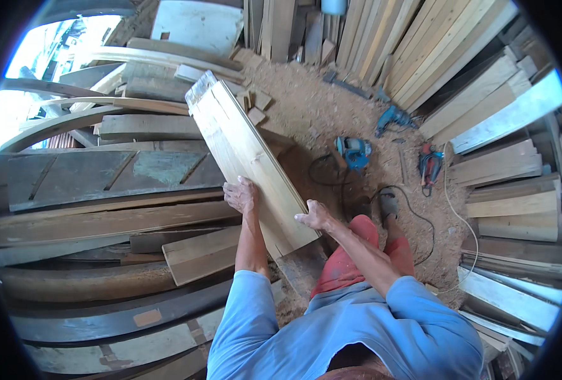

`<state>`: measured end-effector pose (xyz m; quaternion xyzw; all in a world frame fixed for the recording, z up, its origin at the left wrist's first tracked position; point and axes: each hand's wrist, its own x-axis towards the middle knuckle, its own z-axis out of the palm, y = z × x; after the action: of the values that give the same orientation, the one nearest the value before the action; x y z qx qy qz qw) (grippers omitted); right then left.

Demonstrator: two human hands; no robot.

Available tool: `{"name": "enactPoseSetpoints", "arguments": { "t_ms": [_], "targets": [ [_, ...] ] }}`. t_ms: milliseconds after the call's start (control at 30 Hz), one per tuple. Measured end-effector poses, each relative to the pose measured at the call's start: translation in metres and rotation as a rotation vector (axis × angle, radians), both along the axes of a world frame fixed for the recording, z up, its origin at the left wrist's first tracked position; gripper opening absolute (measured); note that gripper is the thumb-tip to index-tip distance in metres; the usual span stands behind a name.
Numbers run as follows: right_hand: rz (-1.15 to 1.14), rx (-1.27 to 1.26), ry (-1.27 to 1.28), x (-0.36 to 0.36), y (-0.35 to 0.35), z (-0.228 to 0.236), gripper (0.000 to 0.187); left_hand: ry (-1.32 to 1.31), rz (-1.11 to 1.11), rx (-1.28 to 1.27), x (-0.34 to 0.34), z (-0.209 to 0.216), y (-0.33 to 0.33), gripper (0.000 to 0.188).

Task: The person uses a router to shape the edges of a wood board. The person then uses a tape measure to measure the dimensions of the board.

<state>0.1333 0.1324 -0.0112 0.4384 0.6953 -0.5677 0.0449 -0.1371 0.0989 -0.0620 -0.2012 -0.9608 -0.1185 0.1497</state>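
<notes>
A short stack of pale wooden boards [246,142] lies slantwise in front of me, its far end pointing up and to the left. My left hand [241,194] is closed on the left edge of the stack, about midway along. On the opposite edge, closer to my body, my right hand [314,215] grips with the thumb on top and the other fingers mostly hidden. Under the near end shows a darker wooden surface [301,266]; how the stack rests on it I cannot tell.
On the sawdust-covered floor [306,107] to the right lie a blue power tool [355,152], a second blue tool [394,120] and a red tool [429,166]. A pale cord [474,231] trails past them. Stacked planks [110,221] fill the left; upright planks [446,44] line the far right.
</notes>
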Motion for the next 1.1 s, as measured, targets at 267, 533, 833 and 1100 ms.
{"name": "enactPoseSetpoints", "arguments": {
  "t_ms": [267,533,833,1100],
  "targets": [
    [0.121,0.219,-0.102,0.053,-0.068,0.169,0.060,-0.820,-0.141,0.556,0.090,0.005,-0.058,0.059],
    [0.000,0.266,-0.030,0.030,-0.134,0.157,0.059,-1.284,-0.477,1.207,0.112,0.087,-0.099,0.061],
    [-0.014,0.238,-0.020,0.021,-0.124,0.156,0.063,-0.806,-0.480,0.365,0.123,0.173,-0.083,0.110],
    [0.160,0.077,-0.036,-0.003,-0.190,0.149,0.071,-0.917,-0.668,0.276,0.101,0.186,-0.149,0.106]
  ]
}}
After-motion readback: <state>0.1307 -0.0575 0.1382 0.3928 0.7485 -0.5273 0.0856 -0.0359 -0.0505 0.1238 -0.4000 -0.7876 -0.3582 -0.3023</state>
